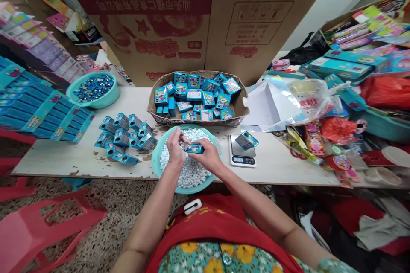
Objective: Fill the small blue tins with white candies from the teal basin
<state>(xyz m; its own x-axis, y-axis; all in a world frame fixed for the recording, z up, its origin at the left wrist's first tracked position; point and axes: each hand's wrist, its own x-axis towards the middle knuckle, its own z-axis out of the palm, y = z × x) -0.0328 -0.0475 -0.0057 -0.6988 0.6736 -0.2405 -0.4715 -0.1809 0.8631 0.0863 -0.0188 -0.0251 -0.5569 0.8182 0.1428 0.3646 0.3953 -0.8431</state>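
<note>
Centrally, the person's right hand (209,154) grips a small oblong cardboard box (196,149) above a round, smooth plastic bowl (156,167); the box's long axis runs roughly from nine to three o'clock, one end pointing at the left hand (176,147), which cups some pellets (192,175). Pebbly and white, they fill the bowl. At twelve o'clock sits a rough-edged carton (198,122), at three a flat scale (242,161).
</note>
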